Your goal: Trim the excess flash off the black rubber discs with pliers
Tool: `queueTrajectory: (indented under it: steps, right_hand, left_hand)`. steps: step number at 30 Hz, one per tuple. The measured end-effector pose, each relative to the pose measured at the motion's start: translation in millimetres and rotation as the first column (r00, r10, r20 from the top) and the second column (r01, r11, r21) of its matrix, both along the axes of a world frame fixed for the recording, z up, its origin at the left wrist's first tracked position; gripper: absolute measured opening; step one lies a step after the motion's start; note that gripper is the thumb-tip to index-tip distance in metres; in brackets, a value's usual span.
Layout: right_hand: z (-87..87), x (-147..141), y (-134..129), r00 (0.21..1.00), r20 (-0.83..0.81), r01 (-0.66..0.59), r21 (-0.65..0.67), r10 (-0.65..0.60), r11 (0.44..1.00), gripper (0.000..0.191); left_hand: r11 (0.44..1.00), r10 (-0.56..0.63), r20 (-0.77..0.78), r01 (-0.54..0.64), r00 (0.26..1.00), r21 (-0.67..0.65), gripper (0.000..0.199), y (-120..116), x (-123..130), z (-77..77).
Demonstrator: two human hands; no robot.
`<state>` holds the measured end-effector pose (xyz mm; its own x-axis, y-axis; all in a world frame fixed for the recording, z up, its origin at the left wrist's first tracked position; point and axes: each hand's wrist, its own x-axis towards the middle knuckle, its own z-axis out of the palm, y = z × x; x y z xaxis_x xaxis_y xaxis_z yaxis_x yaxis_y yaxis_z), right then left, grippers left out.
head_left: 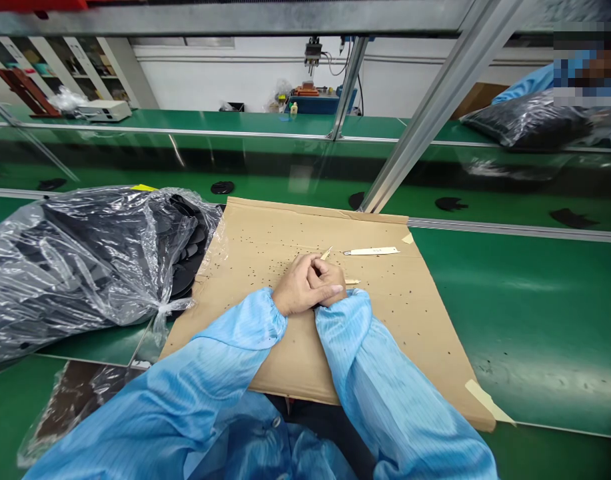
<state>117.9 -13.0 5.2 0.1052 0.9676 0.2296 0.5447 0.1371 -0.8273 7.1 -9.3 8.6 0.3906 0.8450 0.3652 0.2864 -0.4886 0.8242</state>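
My left hand (299, 285) is folded over my right hand (329, 275), its thumb lying across the right one. The right hand's fingers are curled in and partly hidden. Both rest together over a brown cardboard sheet (295, 360). A pale pointed tip (326, 253) shows just beyond the knuckles, and a pale strip (353, 282) sticks out beside the right wrist; whether either is held cannot be seen. To the right of the hands lies a slim white tool (374, 251) with a thin tip pointing left. Small black bits are scattered over the cardboard.
A clear plastic bag (95, 260) of flat black parts lies open at left. Several black pieces, one at centre (222, 187), sit on the green belt behind. A metal post (435, 100) slants down at right. Another person's blue sleeve (525, 85) is at far right behind a bag.
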Motion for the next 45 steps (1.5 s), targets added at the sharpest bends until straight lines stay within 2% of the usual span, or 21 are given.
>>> queueTrajectory:
  steps: [45]
  right_hand:
    - [-0.4, -0.1, 0.8, 1.000, 0.011, 0.002, 0.008, -0.002, 1.000, 0.031]
  left_hand:
    - [1.000, 0.003, -0.010, -0.003, 1.000, 0.008, 0.069, 0.1, 0.3, 0.0]
